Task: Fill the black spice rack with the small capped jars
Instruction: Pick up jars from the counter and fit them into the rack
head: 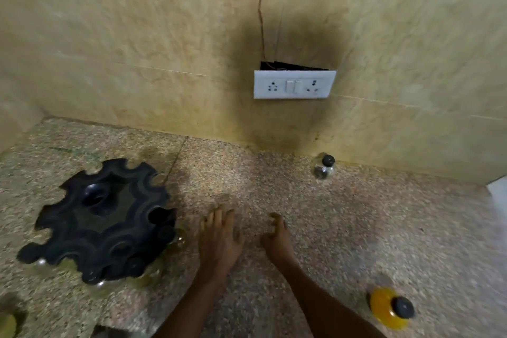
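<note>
Granite counter [329,214] meets beige tiled wall [137,35]; both hands' fingers [219,218] loose, holding nothing.

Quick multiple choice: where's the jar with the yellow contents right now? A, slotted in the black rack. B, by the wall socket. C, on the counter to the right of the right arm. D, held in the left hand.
C: the yellow jar sits loose on the counter, right of the right arm, held by neither hand.

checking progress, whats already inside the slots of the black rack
The black spice rack shows a few dark jar caps in its near-edge slots, with clear glass bulging out below. Far-side notches look vacant. The jars' contents are blurred and mostly hidden by the rack.
</note>
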